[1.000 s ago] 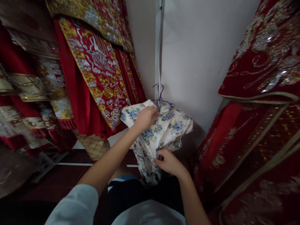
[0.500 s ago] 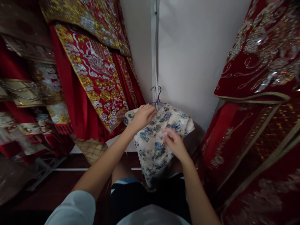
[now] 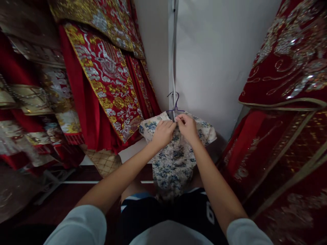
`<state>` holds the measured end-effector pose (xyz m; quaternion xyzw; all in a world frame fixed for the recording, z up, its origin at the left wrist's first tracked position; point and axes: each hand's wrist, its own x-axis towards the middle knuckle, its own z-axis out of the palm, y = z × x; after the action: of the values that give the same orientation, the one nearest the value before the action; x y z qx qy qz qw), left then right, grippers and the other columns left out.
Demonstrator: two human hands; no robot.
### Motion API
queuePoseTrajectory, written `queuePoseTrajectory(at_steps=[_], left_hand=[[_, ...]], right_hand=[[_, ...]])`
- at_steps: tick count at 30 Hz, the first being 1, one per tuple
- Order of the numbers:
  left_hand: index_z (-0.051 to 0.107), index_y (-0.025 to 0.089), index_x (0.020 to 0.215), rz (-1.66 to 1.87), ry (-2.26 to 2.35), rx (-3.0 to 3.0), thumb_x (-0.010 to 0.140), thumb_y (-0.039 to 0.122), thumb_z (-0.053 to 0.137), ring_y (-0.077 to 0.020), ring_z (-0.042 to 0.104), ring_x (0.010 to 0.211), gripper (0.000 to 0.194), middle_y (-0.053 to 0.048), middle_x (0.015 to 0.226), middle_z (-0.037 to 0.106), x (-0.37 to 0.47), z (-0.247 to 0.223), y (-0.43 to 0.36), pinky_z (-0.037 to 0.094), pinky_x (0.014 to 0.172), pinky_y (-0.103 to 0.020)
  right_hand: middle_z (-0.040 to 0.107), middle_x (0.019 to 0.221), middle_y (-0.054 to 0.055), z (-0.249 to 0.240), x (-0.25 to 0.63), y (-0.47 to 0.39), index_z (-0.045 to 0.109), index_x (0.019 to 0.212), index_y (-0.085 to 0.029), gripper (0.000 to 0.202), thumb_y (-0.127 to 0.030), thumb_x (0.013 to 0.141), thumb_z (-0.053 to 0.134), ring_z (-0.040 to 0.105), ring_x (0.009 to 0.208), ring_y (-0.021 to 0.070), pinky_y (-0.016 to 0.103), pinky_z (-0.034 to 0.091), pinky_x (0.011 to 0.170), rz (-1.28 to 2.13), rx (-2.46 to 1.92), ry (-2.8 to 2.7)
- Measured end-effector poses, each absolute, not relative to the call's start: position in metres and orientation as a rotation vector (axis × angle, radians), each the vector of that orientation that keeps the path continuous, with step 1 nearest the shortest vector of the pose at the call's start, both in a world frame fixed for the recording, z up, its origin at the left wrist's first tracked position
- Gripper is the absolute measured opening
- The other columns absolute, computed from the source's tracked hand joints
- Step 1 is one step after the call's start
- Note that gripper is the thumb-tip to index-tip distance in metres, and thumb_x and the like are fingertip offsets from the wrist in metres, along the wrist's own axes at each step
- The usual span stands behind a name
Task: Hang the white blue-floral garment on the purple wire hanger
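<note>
A white short-sleeved shirt (image 3: 173, 166) with blue flowers hangs on a thin purple hanger (image 3: 175, 105) in front of me. My left hand (image 3: 165, 132) is closed on the shirt's front edge just below the neckline, fingers bent over the cloth. Close beside it, my right hand (image 3: 187, 126) pinches at the top of the front opening, with thumb and fingertips together. The two sets of fingertips almost meet there. Whatever small part lies between them is covered by the fingers.
Red garments embroidered in gold and silver (image 3: 107, 68) hang at the left. More red beaded garments (image 3: 283, 68) hang at the right. A pale post (image 3: 172, 51) runs up the wall (image 3: 214, 51) behind the hanger. A rack's metal foot (image 3: 48, 185) stands at lower left.
My right hand has moved up from the middle of the shirt's front to the neckline, beside my left hand. My left hand stays near the collar. The shirt's lower part hangs differently.
</note>
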<state>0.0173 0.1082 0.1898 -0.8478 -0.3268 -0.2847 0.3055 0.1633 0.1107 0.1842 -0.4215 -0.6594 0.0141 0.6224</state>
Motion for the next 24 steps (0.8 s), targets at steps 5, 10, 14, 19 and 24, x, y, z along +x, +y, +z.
queuePoseTrajectory(at_steps=[5, 10, 14, 19, 24], left_hand=[[0.062, 0.012, 0.100, -0.347, -0.913, -2.451, 0.088, 0.009, 0.044, -0.0246, 0.060, 0.085, 0.021, -0.012, 0.088, 0.065, 0.021, 0.146, 0.099, 0.039, 0.074, -0.037], [0.063, 0.015, 0.089, -0.229, -0.827, -2.668, 0.089, 0.022, 0.051, -0.0237, 0.058, 0.088, 0.014, -0.010, 0.087, 0.063, 0.015, 0.085, 0.080, 0.041, 0.077, -0.036], [0.059, 0.017, 0.098, -0.884, -0.982, -2.522, 0.092, 0.033, 0.048, -0.0260, 0.053, 0.100, 0.021, -0.012, 0.106, 0.058, 0.013, 0.105, 0.090, 0.041, 0.087, -0.040], [0.043, 0.018, 0.130, -1.540, -1.432, -2.211, 0.073, 0.034, 0.069, -0.0371, 0.035, 0.129, 0.065, -0.019, 0.139, 0.039, 0.018, 0.157, 0.141, 0.037, 0.099, -0.052], [0.056, 0.023, 0.121, -2.064, -1.723, -2.269, 0.060, 0.016, 0.072, -0.0363, 0.040, 0.130, 0.064, -0.014, 0.136, 0.048, 0.008, 0.163, 0.206, 0.034, 0.104, -0.050]], right_hand=[[0.053, 0.059, -0.003, 0.191, 0.160, 0.119, 0.057, 0.075, -0.020, 0.018, -0.032, 0.086, 0.051, 0.048, 0.057, 0.0139, 0.026, 0.036, 0.056, 0.127, -0.921, -1.382], [0.050, 0.057, -0.004, 0.204, 0.189, 0.113, 0.055, 0.072, -0.020, 0.020, -0.035, 0.085, 0.054, 0.047, 0.054, 0.0125, 0.025, 0.037, 0.054, 0.184, -0.822, -1.203], [0.051, 0.058, -0.004, 0.201, 0.229, 0.100, 0.056, 0.069, -0.020, 0.027, -0.042, 0.083, 0.060, 0.048, 0.058, 0.0117, 0.025, 0.039, 0.060, 0.160, -0.807, -1.094], [0.049, 0.064, -0.005, 0.188, 0.266, 0.075, 0.055, 0.070, -0.019, 0.024, -0.038, 0.077, 0.069, 0.047, 0.057, 0.0091, 0.023, 0.042, 0.062, 0.512, -0.686, -0.830], [0.045, 0.059, -0.004, 0.159, 0.282, 0.043, 0.053, 0.067, -0.022, 0.020, -0.033, 0.082, 0.061, 0.052, 0.055, 0.0128, 0.029, 0.050, 0.067, 0.900, -0.511, -0.738]])
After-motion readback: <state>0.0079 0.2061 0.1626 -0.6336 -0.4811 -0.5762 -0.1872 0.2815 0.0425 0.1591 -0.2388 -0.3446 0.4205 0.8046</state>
